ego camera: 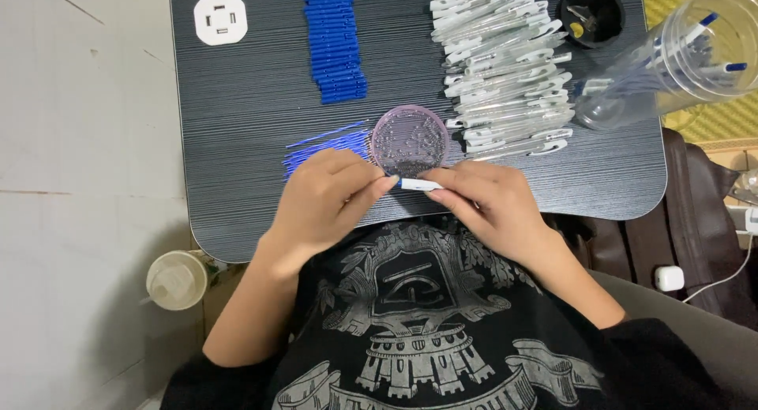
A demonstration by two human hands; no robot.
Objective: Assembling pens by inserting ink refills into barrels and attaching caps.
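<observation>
Now a small white-and-blue pen part (418, 185) is pinched between both hands at the centre of the frame, just below a round, clear purple dish of tiny metal pieces (410, 140). The left hand (328, 205) has its grip pressed on the part's left end; the right hand (489, 205) clamps the other end. Much is judged left to do: a large heap of clear plastic pen barrels (505, 70) lies at upper right, blue caps (335, 43) are stacked at upper centre, thin blue refills (324, 145) wait on the dark striped table (237, 141). Only a few finished pens are seen in the clear jar (695, 54) at far upper right.
</observation>
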